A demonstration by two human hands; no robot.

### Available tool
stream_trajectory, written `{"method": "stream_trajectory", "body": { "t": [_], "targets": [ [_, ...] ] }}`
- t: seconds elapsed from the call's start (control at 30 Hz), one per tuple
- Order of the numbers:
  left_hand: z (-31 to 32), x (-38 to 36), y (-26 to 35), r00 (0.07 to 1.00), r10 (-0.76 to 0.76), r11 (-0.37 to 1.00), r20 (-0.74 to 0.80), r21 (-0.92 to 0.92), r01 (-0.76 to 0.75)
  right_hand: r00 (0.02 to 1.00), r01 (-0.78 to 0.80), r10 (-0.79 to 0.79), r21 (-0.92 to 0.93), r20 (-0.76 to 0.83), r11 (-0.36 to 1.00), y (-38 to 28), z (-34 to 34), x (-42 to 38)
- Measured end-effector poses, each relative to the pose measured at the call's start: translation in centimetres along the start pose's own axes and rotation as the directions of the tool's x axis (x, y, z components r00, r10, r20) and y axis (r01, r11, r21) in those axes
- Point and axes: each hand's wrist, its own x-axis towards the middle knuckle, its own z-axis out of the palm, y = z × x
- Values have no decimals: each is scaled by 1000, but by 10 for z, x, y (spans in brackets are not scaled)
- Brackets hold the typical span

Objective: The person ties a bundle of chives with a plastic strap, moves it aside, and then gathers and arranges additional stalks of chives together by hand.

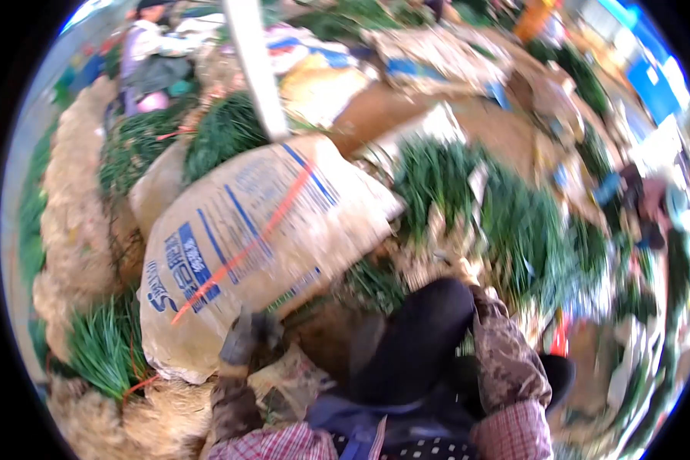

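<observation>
My left hand (249,336), in a dark grey glove, is at the lower edge of a stuffed white sack (238,245) with blue print and a red-orange strip across it. Motion smears its fingers. Beyond my raised dark knee, my right hand (468,272) is at the pale root ends of a row of green leafy stalks (506,222); its fingers are blurred and partly hidden among the roots. Between my left hand and my lap lies a crumpled printed bag (290,383).
A green bundle (103,349) with red ties lies at the left, beside a long pale heap (73,222). A white pole (254,69) rises behind the sack. One person (149,54) sits at the upper left; another (652,199) is at the right.
</observation>
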Motion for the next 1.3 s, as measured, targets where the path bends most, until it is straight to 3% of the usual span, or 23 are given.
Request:
{"method": "stream_trajectory", "body": {
  "t": [0.03, 0.13, 0.2, 0.23, 0.27, 0.33, 0.4, 0.53, 0.57, 0.67, 0.73, 0.77, 0.8, 0.83, 0.9, 0.97, 1.0, 1.03, 1.17, 1.2, 1.23, 1.27, 1.3],
  "targets": [
    [18, 9, 32, 999, 43, 997, 5, 62, -44, 985, -151, 159, -117, 63, 981, -9, -5, -41],
    [65, 54, 36, 958, 269, 949, 94, -196, -247, 724, -496, 657, -502, 211, 708, -46, 10, -148],
    [80, 87, 46, 914, 313, 818, 258, -562, -121, 682, -566, 720, -530, 128, 631, -41, 45, -228],
    [92, 90, 62, 893, 353, 826, 278, -541, -158, 658, -600, 748, -540, 86, 590, -38, 63, -268],
    [102, 86, 82, 874, 390, 830, 290, -521, -198, 383, -615, 888, -646, 256, 452, -93, 42, -256],
    [125, 79, 120, 833, 470, 813, 292, -510, -280, 533, -690, 760, -711, -371, 138, 59, 180, -382],
    [151, 70, 153, 792, 540, 779, 285, -524, -343, 644, -390, 637, -534, 424, 750, 58, 139, -386],
    [220, 44, 211, 743, 563, 752, 362, -597, -279, 604, -523, 638, -366, 478, 770, -41, 103, -329],
    [240, 45, 216, 735, 555, 771, 389, -572, -279, 516, -775, 813, -257, 272, 577, -76, 90, -322],
    [298, 39, 222, 728, 492, 817, 477, -542, -197, 452, -694, 783, -384, 427, 609, -65, 88, -319],
    [333, 37, 206, 695, 453, 818, 559, -570, -75, 600, -664, 721, -287, 346, 691, -3, 107, -323],
    [347, 36, 195, 691, 402, 835, 600, -551, -8, 524, -768, 799, -242, 294, 593, -74, 33, -280],
    [359, 36, 180, 684, 350, 847, 640, -528, 61, 621, -780, 782, 60, -53, 623, -63, 36, -282],
    [369, 37, 163, 675, 308, 851, 671, -511, 119, 670, -710, 706, 82, -230, 700, -55, 21, -271],
    [378, 47, 124, 650, 238, 881, 722, -443, 169, 369, -853, 833, 206, -413, 480, -55, -8, -237],
    [379, 54, 99, 684, 66, 937, 727, -281, 209, 156, -960, 941, 178, -301, 216, -82, -60, -194],
    [378, 58, 92, 716, -20, 956, 698, -197, 218, 245, -952, 883, 72, -399, 297, -48, -52, -193],
    [379, 61, 87, 729, -75, 960, 680, -149, 238, 186, -948, 940, 200, -285, 248, -25, -51, -190],
    [382, 72, 84, 761, 19, 973, 648, -186, 135, 111, -817, 991, 561, -80, 137, -1, -48, -176],
    [385, 77, 81, 788, 110, 988, 606, -152, -21, 92, -792, 994, 601, -53, 105, -34, -54, -174],
    [390, 82, 74, 800, 201, 980, 565, -107, -170, 265, -636, 964, 745, -32, 200, -47, -45, -185],
    [395, 83, 67, 801, 287, 951, 526, -52, -306, 297, -742, 952, 609, -73, 279, -68, -39, -190],
    [400, 85, 68, 806, 243, 960, 540, -15, -279, 484, -786, 848, 319, -214, 529, -104, -40, -198]
  ]
}}
